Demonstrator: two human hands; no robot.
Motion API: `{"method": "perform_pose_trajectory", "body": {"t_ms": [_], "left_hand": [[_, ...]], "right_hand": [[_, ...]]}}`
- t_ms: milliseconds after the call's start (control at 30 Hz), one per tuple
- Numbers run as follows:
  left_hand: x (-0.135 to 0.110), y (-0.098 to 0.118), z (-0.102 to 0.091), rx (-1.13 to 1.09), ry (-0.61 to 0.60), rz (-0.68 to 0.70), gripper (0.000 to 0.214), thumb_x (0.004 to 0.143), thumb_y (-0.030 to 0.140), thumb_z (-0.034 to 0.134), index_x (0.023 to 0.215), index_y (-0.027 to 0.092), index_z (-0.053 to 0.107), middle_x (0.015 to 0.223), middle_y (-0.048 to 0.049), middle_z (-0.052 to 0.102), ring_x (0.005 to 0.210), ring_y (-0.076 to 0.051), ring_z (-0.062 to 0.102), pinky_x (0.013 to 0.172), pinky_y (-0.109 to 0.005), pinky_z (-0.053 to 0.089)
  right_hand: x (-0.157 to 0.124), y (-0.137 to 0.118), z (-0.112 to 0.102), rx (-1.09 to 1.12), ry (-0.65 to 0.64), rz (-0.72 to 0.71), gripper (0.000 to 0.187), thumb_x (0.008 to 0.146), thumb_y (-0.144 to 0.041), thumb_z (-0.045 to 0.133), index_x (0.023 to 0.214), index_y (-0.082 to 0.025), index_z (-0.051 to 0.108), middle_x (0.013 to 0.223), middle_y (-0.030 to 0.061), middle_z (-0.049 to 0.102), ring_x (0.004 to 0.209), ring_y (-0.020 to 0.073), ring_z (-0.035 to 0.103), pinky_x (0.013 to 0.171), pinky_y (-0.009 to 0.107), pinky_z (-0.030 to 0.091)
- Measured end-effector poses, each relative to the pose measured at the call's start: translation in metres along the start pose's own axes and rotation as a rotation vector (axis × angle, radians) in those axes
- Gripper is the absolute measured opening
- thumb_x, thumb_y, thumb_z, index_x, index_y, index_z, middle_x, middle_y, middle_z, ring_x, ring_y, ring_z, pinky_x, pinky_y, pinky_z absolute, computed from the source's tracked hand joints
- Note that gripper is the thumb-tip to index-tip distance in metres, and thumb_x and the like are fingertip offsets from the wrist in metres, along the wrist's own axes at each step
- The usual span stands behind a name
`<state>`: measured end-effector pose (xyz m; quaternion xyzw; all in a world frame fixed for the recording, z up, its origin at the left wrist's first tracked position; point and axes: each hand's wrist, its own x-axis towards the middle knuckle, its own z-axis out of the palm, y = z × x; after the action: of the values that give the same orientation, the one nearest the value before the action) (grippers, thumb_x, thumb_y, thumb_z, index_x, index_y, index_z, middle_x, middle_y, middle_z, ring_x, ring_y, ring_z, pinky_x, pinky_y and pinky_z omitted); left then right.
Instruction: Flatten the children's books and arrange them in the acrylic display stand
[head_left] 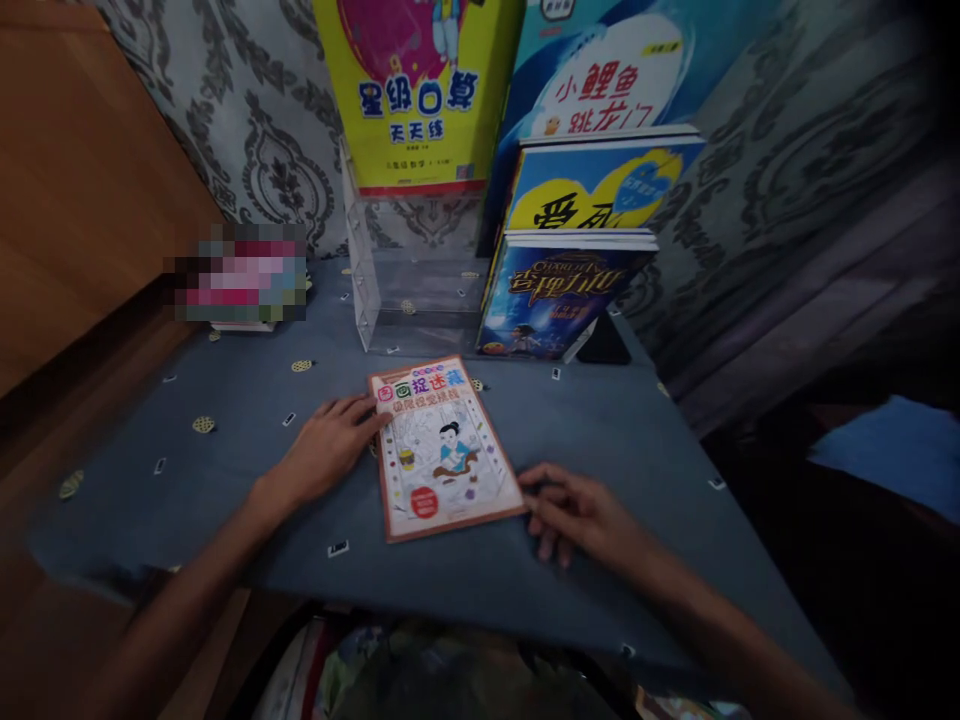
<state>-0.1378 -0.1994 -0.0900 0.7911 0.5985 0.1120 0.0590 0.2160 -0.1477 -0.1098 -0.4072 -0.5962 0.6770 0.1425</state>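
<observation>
A thin picture booklet (442, 460) with an orange-brown border lies face up before me. Its cover has colourful Chinese lettering and a drawn figure in blue. My left hand (337, 440) is at the booklet's left edge, thumb over the cover's rim and fingers bent against the side; whether the fingertips go under it is hard to see. At the lower right corner, my right hand (570, 510) pinches the booklet between thumb and forefinger, the other fingers curled below.
A clear acrylic book rack (420, 330) stands at the back, holding a yellow workbook (420, 120) and a blue book (559, 300) among several others. A blurred-out stack (244, 280) sits at the left. The grey patterned tablecloth (247, 400) ends near my lap.
</observation>
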Motion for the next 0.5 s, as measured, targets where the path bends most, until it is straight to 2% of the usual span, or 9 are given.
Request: {"method": "perform_pose_trajectory", "body": {"t_ms": [67, 133, 233, 333, 400, 500], "left_hand": [[0.01, 0.0, 0.004, -0.078, 0.027, -0.035, 0.039, 0.101, 0.024, 0.043, 0.134, 0.028, 0.064, 0.142, -0.0104, 0.062, 0.127, -0.029, 0.06, 0.109, -0.05, 0.047], [0.018, 0.005, 0.012, -0.15, 0.053, -0.043, 0.038, 0.1, 0.026, 0.044, 0.133, 0.026, 0.064, 0.141, -0.0105, 0.062, 0.125, -0.028, 0.061, 0.108, -0.048, 0.049], [0.023, 0.015, 0.028, -0.159, 0.11, -0.041, 0.037, 0.101, 0.026, 0.043, 0.131, 0.019, 0.063, 0.142, -0.0149, 0.061, 0.131, -0.03, 0.058, 0.113, -0.052, 0.045], [0.021, 0.021, 0.044, -0.102, 0.179, -0.048, 0.039, 0.101, 0.024, 0.041, 0.135, 0.015, 0.059, 0.146, -0.0192, 0.057, 0.139, -0.032, 0.051, 0.117, -0.056, 0.04], [0.02, 0.022, 0.053, -0.102, 0.224, -0.036, 0.041, 0.102, 0.024, 0.041, 0.139, 0.016, 0.056, 0.148, -0.0189, 0.055, 0.143, -0.032, 0.047, 0.118, -0.058, 0.039], [0.026, 0.023, 0.062, -0.136, 0.268, 0.012, 0.042, 0.103, 0.025, 0.038, 0.142, 0.019, 0.052, 0.151, -0.0167, 0.053, 0.148, -0.03, 0.041, 0.12, -0.059, 0.038]], "right_hand": [[-0.008, 0.002, 0.013, -0.025, -0.051, 0.016, 0.052, 0.083, -0.064, 0.067, 0.108, -0.02, 0.06, 0.068, -0.0017, 0.066, 0.049, 0.0143, 0.064, 0.04, 0.022, 0.047], [-0.008, 0.0, 0.022, -0.086, -0.051, -0.009, 0.045, 0.087, -0.062, 0.062, 0.102, -0.019, 0.062, 0.072, 0.0002, 0.067, 0.05, 0.0137, 0.063, 0.04, 0.023, 0.046], [0.004, -0.009, 0.023, -0.271, 0.121, -0.191, 0.032, 0.094, -0.05, 0.053, 0.097, -0.02, 0.065, 0.076, 0.0031, 0.069, 0.059, 0.0169, 0.066, 0.05, 0.028, 0.053], [0.022, -0.015, 0.017, -0.517, 0.329, -0.444, 0.023, 0.096, -0.034, 0.051, 0.105, -0.022, 0.068, 0.099, 0.0083, 0.073, 0.089, 0.0242, 0.071, 0.077, 0.04, 0.059], [0.034, -0.016, 0.014, -0.647, 0.367, -0.542, 0.022, 0.094, -0.026, 0.053, 0.109, -0.023, 0.069, 0.115, 0.0104, 0.072, 0.108, 0.0274, 0.068, 0.092, 0.046, 0.057], [0.049, -0.01, 0.012, -0.761, 0.398, -0.602, 0.028, 0.091, -0.021, 0.055, 0.114, -0.023, 0.07, 0.128, 0.0123, 0.067, 0.12, 0.0294, 0.063, 0.101, 0.051, 0.054]]}}
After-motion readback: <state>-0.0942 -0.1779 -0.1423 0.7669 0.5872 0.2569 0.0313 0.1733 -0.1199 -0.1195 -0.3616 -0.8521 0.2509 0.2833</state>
